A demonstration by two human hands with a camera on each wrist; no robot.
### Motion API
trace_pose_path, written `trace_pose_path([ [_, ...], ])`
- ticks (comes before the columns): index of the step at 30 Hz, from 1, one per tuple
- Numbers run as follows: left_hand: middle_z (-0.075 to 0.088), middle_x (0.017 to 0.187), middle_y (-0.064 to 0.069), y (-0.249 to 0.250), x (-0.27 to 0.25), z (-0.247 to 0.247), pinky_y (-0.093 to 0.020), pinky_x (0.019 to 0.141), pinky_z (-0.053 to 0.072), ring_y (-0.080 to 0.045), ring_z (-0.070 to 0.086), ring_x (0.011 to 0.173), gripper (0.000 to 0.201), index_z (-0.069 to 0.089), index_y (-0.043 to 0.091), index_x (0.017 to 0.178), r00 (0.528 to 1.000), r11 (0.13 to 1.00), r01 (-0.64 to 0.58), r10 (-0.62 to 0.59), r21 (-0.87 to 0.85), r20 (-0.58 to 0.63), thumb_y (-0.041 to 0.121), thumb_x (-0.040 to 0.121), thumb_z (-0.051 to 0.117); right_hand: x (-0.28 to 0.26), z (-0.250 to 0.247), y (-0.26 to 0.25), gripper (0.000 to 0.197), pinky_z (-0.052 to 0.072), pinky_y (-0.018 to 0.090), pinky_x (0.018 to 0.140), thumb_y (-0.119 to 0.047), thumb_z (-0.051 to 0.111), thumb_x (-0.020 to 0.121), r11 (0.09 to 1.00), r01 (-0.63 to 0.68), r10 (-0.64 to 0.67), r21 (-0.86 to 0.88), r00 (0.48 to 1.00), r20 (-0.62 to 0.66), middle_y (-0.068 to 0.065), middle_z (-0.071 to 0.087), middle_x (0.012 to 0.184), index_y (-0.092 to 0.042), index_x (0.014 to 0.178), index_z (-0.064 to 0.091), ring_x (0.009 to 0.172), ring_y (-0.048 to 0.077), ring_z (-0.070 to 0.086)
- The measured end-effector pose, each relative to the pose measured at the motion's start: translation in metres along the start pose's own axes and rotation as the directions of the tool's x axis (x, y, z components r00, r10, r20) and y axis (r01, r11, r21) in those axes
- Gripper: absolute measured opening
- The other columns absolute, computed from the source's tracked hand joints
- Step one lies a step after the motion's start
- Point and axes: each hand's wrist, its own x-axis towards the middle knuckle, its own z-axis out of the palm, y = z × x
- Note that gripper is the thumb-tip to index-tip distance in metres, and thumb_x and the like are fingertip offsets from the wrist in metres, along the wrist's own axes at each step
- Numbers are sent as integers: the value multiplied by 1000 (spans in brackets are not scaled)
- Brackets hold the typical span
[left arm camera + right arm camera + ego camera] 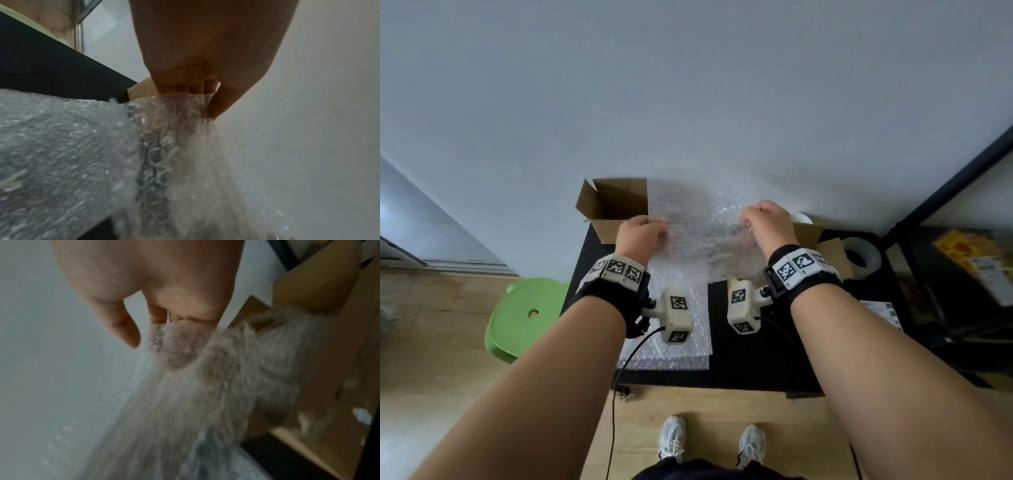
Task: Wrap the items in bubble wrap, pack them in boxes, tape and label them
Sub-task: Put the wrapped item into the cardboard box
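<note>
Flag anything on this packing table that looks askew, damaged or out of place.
Nothing stands out. Both hands, left hand and right hand, hold a bubble wrap sheet up over the black table; an open cardboard box and tape roll sit undamaged.

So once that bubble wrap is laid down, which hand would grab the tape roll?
Probably the right hand. The tape roll lies just beside its wrist on the table's right side; the left hand is across the bubble wrap, by the open box.

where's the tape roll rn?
Head view: the tape roll lies on the black table's far right, beside a cardboard flap, just beyond the right hand.
</note>
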Motion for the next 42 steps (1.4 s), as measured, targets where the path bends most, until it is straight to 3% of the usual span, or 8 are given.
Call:
trace_pose_path([
  [10,65,75,-1,33,4,49,-28,68,53,-14,59,66,8,70,13,92,997,997,-72,71,24,14,9,92,63,18,-71,20,16,60,42,73,-6,62,90,987,-115,95,115,982,162,10,70,83,-5,105,68,66,21,69],
  [13,68,82,-5,35,6,58,-37,80,57,-21,64,78,13,69,17,84,999,1000,-11,12,-21,45,7,91,63,21,-81,22,19,55,29,60,-2,57,95,961,-169,126,218,972,198,5,72,81,-14,99,71,62,15,67],
  [23,65,102,-14,55,14,67,-24,58,51,-15,59,72,21,64,11,92,975,994,49,-68,93,211,2,99,46,28,-103,22,51,30,30,58,7,27,73,994,-103,96,44,986,137,2,60,79,-23,48,60,81,23,44],
  [27,59,131,0,73,9,74,-39,108,39,-20,56,117,40,62,16,128,885,821,-200,-83,534,458,35,94,61,30,-101,15,43,37,36,75,2,32,71,993,-103,112,-51,970,217,6,59,84,-24,51,61,86,24,48],
  [31,63,128,6,75,0,85,-45,116,28,-18,52,122,45,65,31,124,778,661,-331,-212,674,591,38,81,75,28,-99,10,49,54,42,81,1,38,83,994,-109,108,-14,948,298,3,69,91,-27,65,73,89,31,63],
  [35,71,111,1,63,0,97,-41,107,40,-20,62,108,36,71,17,113,817,715,-309,-138,627,560,30,80,77,31,-106,13,12,53,49,96,-30,61,92,984,-150,123,90,959,257,12,71,111,-29,98,71,100,30,69],
  [39,65,104,-12,54,-3,107,-41,100,47,-25,61,99,22,66,2,105,872,901,-114,-111,418,477,18,91,61,26,-114,22,62,58,41,79,-71,64,76,890,-309,224,335,937,270,14,67,97,-18,106,58,84,29,69],
  [42,68,107,-22,51,-8,113,-52,99,49,-37,67,99,25,67,-3,106,908,975,48,-133,215,397,14,89,68,20,-111,28,77,56,40,84,-67,71,66,911,-293,157,290,897,414,12,70,113,-13,120,59,97,27,69],
])
